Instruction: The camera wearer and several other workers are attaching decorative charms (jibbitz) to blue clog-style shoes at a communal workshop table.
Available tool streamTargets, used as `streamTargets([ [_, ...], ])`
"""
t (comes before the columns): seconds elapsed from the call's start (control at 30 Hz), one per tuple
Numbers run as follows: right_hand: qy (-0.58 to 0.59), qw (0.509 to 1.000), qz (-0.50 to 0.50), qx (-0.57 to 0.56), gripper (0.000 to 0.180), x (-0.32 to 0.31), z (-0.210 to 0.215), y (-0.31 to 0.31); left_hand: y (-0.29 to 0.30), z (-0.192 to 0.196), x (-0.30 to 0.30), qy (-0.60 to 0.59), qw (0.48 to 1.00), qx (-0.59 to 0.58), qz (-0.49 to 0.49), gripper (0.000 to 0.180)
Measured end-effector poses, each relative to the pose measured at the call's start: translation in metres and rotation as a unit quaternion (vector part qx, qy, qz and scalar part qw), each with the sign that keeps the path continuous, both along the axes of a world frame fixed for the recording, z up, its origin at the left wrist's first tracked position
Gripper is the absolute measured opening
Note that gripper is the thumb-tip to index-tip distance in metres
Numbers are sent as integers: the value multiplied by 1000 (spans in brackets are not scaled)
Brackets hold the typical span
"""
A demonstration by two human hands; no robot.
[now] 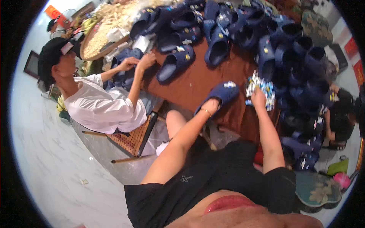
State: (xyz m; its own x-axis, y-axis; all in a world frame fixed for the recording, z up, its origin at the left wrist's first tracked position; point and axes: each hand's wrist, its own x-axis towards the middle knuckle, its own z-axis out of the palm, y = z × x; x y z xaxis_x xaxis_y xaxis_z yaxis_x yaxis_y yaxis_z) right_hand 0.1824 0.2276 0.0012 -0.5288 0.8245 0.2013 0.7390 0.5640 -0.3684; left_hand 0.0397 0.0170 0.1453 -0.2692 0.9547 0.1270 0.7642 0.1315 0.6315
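A dark blue clog point(228, 95) with a small white charm on its toe sits over my left hand point(213, 104). That hand is pushed in through the clog's opening and holds it near the table's front edge; its fingers are hidden inside. To the right, my right hand point(259, 98) reaches into a pile of small white, blue and yellow shoe charms point(269, 91). Its fingers are bent and closed among them, and whatever they pinch is too small to make out. Another blue clog point(175, 64) lies farther back on the brown-covered table point(182, 91).
Many dark blue clogs point(247, 32) crowd the table's back and right side, some with charms. At the left a person in a white shirt point(106, 104) works on clogs. A round woven tray point(97, 43) stands behind. Another person in black point(341, 114) is at the right.
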Motion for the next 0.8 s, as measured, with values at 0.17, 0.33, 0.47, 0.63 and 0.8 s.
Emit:
streamTargets([
  [0.17, 221, 945, 47, -235, 22, -35, 1, -12, -1, -154, -38, 43, 989, -127, 66, 25],
  [0.33, 313, 846, 40, -430, 18, -49, 5, -54, -1, -167, -41, 61, 991, -104, 62, 23],
  [0.47, 324, 811, 16, -487, 17, -57, 17, -68, -4, -161, -35, 66, 989, -120, 53, 22],
  [0.63, 335, 793, 5, -508, 13, -63, 14, -60, -8, -161, -33, 69, 988, -126, 54, 22],
  [0.8, 276, 839, 43, -467, 16, -73, 12, -43, -3, -151, -31, 42, 987, -144, 63, 22],
])
